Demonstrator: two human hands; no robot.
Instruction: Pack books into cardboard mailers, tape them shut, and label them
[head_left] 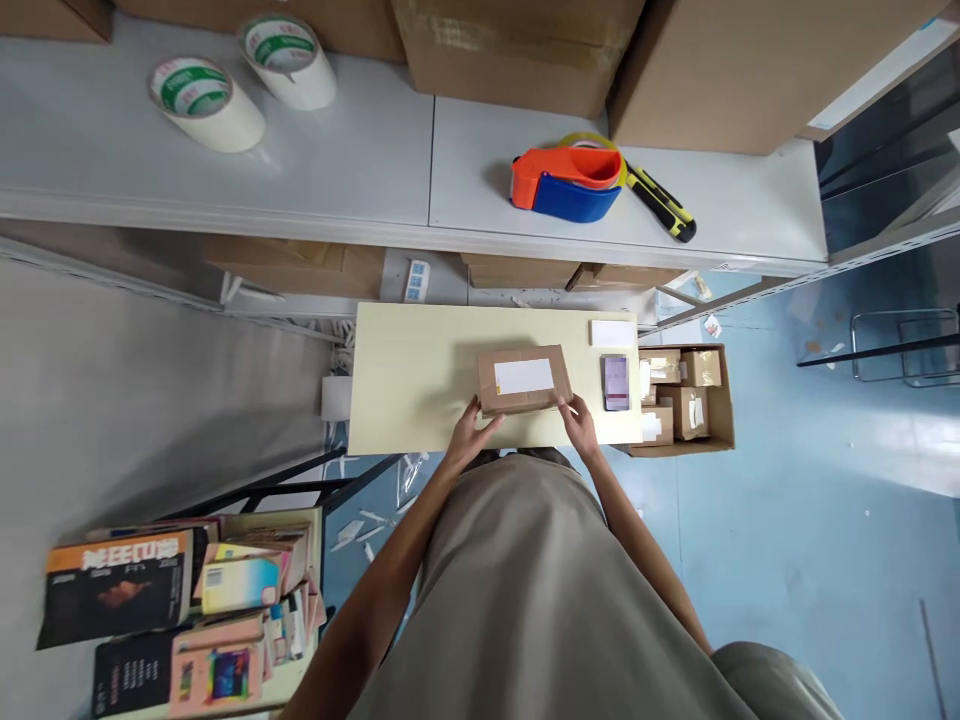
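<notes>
No text could be read surely, even on the brown cardboard box, its white rectangular label or the black-and-orange paper book.

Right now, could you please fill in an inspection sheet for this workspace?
Surface: pale yellow tabletop.
Job's things: cardboard parcel with a white label on top.
Clutter: smartphone and small white rectangular item on the tabletop's right; on the grey shelf, two tape rolls, an orange-and-blue tape dispenser and a yellow-and-black utility knife.
Hands: left hand and right hand hold the parcel at its near corners.
Cables: apparent power strip below the shelf; cables cannot be made out for certain.
Surroundings: open carton of small boxes right of the tabletop; books at lower left; blue floor.
</notes>
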